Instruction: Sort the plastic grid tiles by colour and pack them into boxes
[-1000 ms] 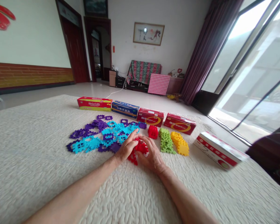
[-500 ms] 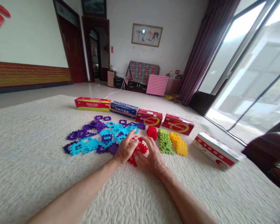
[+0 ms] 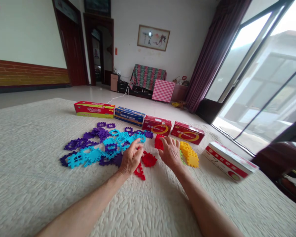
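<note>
My left hand (image 3: 132, 157) is curled above the near edge of the pile, with a bit of a red interlocking plastic piece showing at its fingertips. Just right of it lies a toothed red piece (image 3: 149, 159), and below the wrist a red triangular frame (image 3: 139, 172) rests on the bedspread. My right hand (image 3: 171, 152) is spread palm down, its fingertips at the right side of a red cube (image 3: 159, 141). That hand covers most of the green pieces (image 3: 182, 158). Whether it touches the cube is unclear.
Purple pieces (image 3: 76, 144) and light-blue pieces (image 3: 80, 159) lie heaped at left. Yellow pieces (image 3: 192, 160) lie at right. Behind stand a red-yellow box (image 3: 94, 109), a blue box (image 3: 129, 116) and two dark red boxes (image 3: 156, 126). A white-red box (image 3: 229, 161) sits far right.
My right hand has left the red piece between both hands and moved right and up to the red cube, over the green pieces. My left hand has shifted slightly left.
</note>
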Tool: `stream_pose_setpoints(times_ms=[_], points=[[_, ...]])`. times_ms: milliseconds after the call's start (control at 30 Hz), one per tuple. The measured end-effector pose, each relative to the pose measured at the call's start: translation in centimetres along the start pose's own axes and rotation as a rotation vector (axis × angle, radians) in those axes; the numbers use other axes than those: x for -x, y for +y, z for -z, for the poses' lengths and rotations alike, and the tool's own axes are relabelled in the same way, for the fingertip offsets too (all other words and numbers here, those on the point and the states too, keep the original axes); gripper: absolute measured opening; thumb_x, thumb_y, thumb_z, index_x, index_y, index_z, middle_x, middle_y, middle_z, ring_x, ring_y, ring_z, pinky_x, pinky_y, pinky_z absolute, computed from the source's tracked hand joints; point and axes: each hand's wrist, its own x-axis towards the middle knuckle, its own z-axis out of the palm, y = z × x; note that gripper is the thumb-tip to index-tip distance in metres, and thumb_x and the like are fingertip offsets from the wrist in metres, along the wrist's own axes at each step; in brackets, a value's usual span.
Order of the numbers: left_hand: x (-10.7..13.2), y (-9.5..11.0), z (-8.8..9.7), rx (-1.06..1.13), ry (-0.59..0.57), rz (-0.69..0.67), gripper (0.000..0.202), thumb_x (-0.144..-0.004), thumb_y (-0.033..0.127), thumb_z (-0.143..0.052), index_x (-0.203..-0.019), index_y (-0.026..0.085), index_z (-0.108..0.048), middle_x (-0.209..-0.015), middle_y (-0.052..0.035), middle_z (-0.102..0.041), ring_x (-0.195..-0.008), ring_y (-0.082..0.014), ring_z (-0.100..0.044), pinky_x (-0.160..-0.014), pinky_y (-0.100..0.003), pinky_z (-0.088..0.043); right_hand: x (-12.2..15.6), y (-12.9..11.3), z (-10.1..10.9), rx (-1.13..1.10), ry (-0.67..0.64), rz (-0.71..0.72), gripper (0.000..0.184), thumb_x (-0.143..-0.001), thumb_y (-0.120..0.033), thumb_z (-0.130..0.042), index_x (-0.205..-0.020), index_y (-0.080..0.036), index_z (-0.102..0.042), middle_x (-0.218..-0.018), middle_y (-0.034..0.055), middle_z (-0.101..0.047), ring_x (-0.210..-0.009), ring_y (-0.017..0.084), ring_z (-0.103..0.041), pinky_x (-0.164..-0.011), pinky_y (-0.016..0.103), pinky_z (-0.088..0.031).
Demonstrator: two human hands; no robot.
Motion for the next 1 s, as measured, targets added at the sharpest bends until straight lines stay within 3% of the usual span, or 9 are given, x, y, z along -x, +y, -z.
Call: stream_pose_setpoints(times_ms=[333, 500, 633, 767, 933, 1000], points=[[0.0, 0.2, 0.0, 0.012, 0.001, 0.001, 0.047, -0.084, 0.037, -0.049, -0.125, 0.014, -0.049, -0.100, -0.0073, -0.067, -0.069, -0.0157, -0.068, -0.068, -0.030, -0.053, 0.1, 0.0, -0.2, 0.017, -0.007, -0.037, 0.045, -0.073, -0.017, -0.059, -0.118, -0.021, -0.055, -0.118, 0.0120, -0.056, -0.110, 0.031, -0.044, -0.098, 0.056, -0.025], [0.0, 0.0, 0.0, -0.015, 0.022, 0.004, 0.042, -0.084, 0.037, -0.049, -0.119, 0.014, -0.055, -0.101, -0.0078, -0.068, -0.068, -0.0158, -0.068, -0.069, -0.030, -0.053, 0.1, -0.1, -0.1, -0.040, 0.055, -0.018, 0.043, -0.076, -0.018, -0.058, -0.119, -0.019, -0.055, -0.119, 0.0128, -0.056, -0.112, 0.031, -0.044, -0.100, 0.058, -0.024], [-0.1, -0.4, 0.0, -0.055, 0.050, 0.012, 0.036, -0.087, 0.033, -0.044, -0.115, 0.017, -0.058, -0.099, -0.0067, -0.070, -0.069, -0.0160, -0.068, -0.070, -0.029, -0.053, 0.4, -1.0, 0.4, -0.307, 0.097, 0.123, 0.030, -0.084, -0.016, -0.048, -0.111, -0.020, -0.059, -0.107, 0.0097, -0.059, -0.102, 0.024, -0.053, -0.095, 0.044, -0.040], [-0.2, -0.5, 0.0, -0.134, 0.076, -0.016, 0.034, -0.089, 0.028, -0.038, -0.111, 0.017, -0.062, -0.090, -0.0052, -0.071, -0.071, -0.0165, -0.067, -0.073, -0.029, -0.052, 1.3, -2.2, 1.1, -0.615, -0.019, 0.239, 0.025, -0.085, -0.019, -0.049, -0.109, -0.022, -0.057, -0.102, 0.0066, -0.058, -0.091, 0.018, -0.058, -0.083, 0.032, -0.049], [-0.2, -0.5, -0.1, -0.156, 0.064, -0.039, 0.033, -0.087, 0.025, -0.039, -0.108, 0.018, -0.064, -0.083, -0.0030, -0.071, -0.066, -0.0152, -0.067, -0.070, -0.027, -0.053, 2.6, -2.6, 2.2, -0.622, -0.216, 0.235, 0.040, -0.079, -0.034, -0.062, -0.116, -0.021, -0.053, -0.106, 0.0079, -0.058, -0.094, 0.021, -0.059, -0.083, 0.036, -0.050], [-0.2, -0.6, -0.2, -0.165, 0.051, -0.052, 0.032, -0.085, 0.022, -0.040, -0.104, 0.018, -0.066, -0.085, -0.0035, -0.071, -0.068, -0.0153, -0.067, -0.069, -0.027, -0.053, 3.1, -2.6, 2.3, -0.630, -0.240, 0.271, 0.043, -0.078, -0.034, -0.063, -0.117, -0.020, -0.053, -0.109, 0.0088, -0.057, -0.096, 0.022, -0.058, -0.085, 0.037, -0.050]])
